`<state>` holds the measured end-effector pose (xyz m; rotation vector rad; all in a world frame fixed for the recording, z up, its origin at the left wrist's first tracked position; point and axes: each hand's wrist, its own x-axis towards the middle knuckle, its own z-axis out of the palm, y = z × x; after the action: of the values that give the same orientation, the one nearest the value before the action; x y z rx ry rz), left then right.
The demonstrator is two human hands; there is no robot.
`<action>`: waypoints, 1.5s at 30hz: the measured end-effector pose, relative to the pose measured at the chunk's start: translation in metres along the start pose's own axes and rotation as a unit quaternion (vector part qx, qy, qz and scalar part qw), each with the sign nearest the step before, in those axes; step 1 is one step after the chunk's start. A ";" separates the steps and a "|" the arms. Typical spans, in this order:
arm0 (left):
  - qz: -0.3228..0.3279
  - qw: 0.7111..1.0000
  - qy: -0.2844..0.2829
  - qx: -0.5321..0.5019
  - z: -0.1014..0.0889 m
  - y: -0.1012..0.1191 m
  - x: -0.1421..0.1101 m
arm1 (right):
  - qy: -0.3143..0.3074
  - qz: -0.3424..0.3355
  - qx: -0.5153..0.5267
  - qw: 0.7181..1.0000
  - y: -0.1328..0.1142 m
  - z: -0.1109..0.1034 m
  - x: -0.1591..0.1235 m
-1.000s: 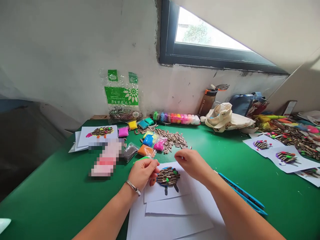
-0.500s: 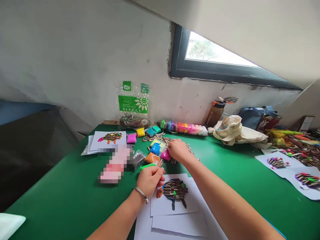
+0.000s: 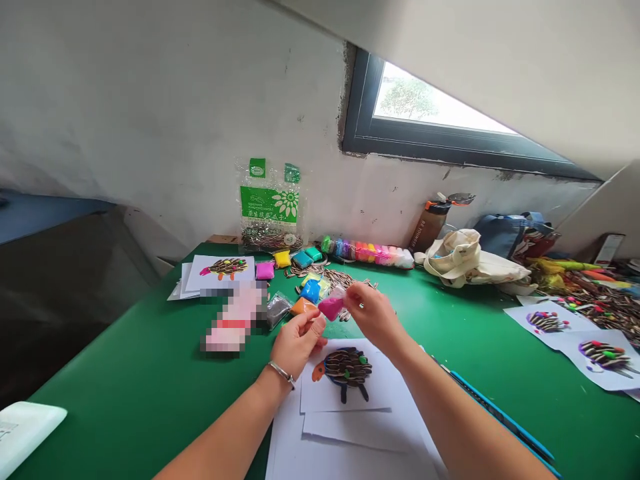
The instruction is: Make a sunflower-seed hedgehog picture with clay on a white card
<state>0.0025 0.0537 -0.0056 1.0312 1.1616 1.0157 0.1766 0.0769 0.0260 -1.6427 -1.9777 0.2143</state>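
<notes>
My right hand (image 3: pixel 373 315) pinches a small packet of pink clay (image 3: pixel 331 307) above the green table (image 3: pixel 120 393). My left hand (image 3: pixel 296 341), with a metal bracelet on the wrist, meets the packet's lower corner with thumb and fingers closed on it. Just below the hands lies a white sheet (image 3: pixel 350 387) bearing a hedgehog shape made of sunflower seeds (image 3: pixel 345 368) with an orange head, a blue rim and coloured dots. Beyond the hands lie blue (image 3: pixel 311 291), orange (image 3: pixel 301 307) and grey (image 3: pixel 277 310) clay packets and a heap of loose seeds (image 3: pixel 340 278).
More white sheets are stacked under my arms. A seed bag (image 3: pixel 270 207) leans on the wall beside a row of clay packets (image 3: pixel 367 254), a bottle (image 3: pixel 430 223) and a cloth bag (image 3: pixel 465 260). Finished seed pictures lie at the left (image 3: pixel 223 270) and right (image 3: pixel 590 337). A blue tool (image 3: pixel 505 421) lies at my right arm.
My right hand reached out to the clay packets, picked up the pink one and drew it back over the sheet. My left hand rose to meet it. The green piece it held is gone from view.
</notes>
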 end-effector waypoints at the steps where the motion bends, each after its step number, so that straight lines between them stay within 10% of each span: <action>1: -0.001 1.000 -0.001 -0.009 0.000 0.002 -0.001 | 0.017 0.001 0.074 0.997 -0.002 0.000 -0.008; 10: -0.084 0.986 -0.104 -0.103 0.005 0.012 -0.011 | -0.050 0.179 0.532 0.826 -0.002 -0.005 -0.047; 23: -0.133 0.974 -0.138 -0.120 0.007 0.010 -0.012 | -0.143 0.180 0.550 0.803 0.009 -0.007 -0.049; 34: -0.130 0.948 -0.200 -0.211 0.004 0.012 -0.015 | -0.190 0.198 0.738 0.617 0.005 -0.009 -0.054; 37: -0.130 0.950 -0.197 -0.203 0.003 0.011 -0.014 | -0.192 0.198 0.717 0.640 0.004 -0.009 -0.053; 42: -0.107 0.969 -0.167 -0.145 0.003 0.011 -0.010 | -0.176 0.188 0.571 0.779 0.000 -0.012 -0.052; 45: -0.111 0.972 -0.158 -0.131 0.005 0.012 -0.011 | -0.150 0.176 0.529 0.816 -0.003 -0.013 -0.052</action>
<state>0.0049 0.0452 0.0085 0.7966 0.8348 0.7694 0.1858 0.0239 0.0214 -1.1768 -1.2331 1.4891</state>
